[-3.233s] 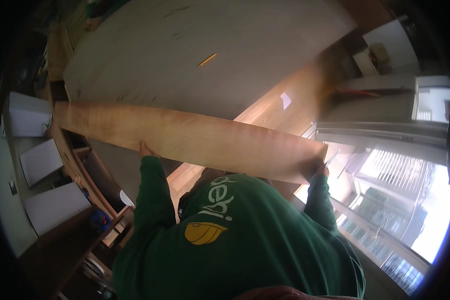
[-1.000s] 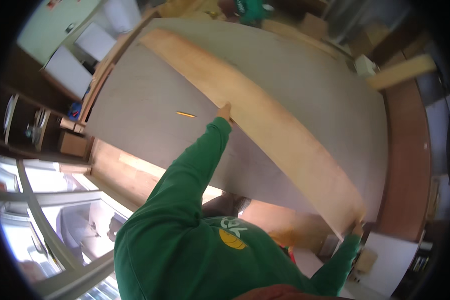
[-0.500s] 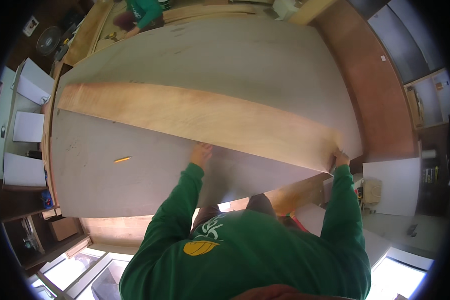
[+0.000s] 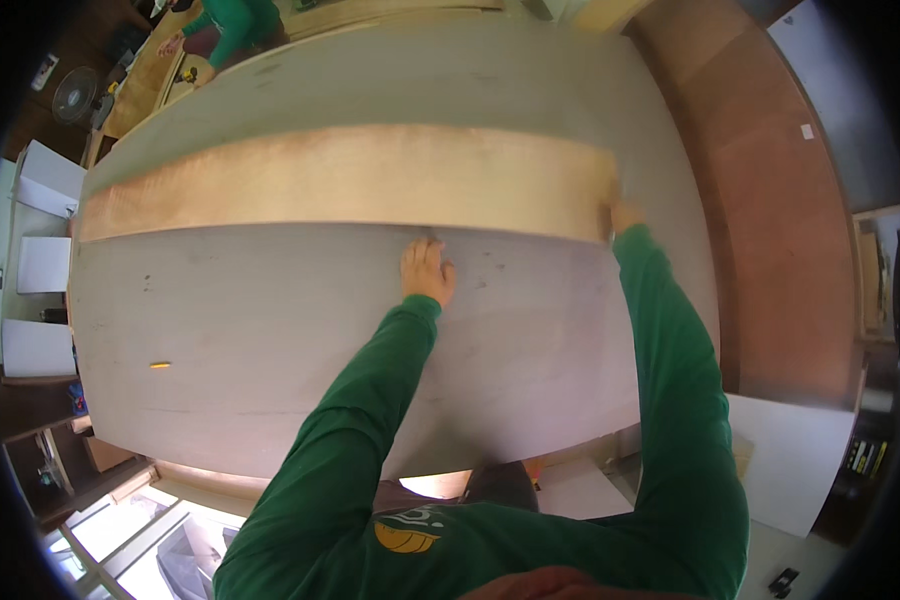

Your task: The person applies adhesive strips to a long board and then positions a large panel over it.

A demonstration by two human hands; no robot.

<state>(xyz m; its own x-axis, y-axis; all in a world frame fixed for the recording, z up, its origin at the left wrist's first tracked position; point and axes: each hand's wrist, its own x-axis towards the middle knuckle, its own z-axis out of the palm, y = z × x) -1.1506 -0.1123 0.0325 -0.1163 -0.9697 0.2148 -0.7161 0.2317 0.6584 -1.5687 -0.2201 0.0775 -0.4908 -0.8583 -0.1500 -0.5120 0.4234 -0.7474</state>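
A long, pale wooden board (image 4: 360,180) lies across the large grey tabletop (image 4: 300,350). My left hand (image 4: 426,272) rests flat on the grey surface with fingers apart, their tips by the board's near long edge. At the board's right end is my right hand (image 4: 626,214), smeared by motion, gripping that short edge; the exact finger placement is blurred. A yellow pencil (image 4: 160,365) lies on the left part of the tabletop.
A reddish-brown panel (image 4: 770,220) stands along the right side. Beyond the far left edge, a co-worker in a green sleeve (image 4: 232,30) is near a yellow drill (image 4: 187,75). White panels (image 4: 45,265) line the left, and a fan (image 4: 75,95) stands behind.
The board's right end has swung away from me, so the board lies more level across the table. My right hand moved with it; my left hand also reaches farther forward.
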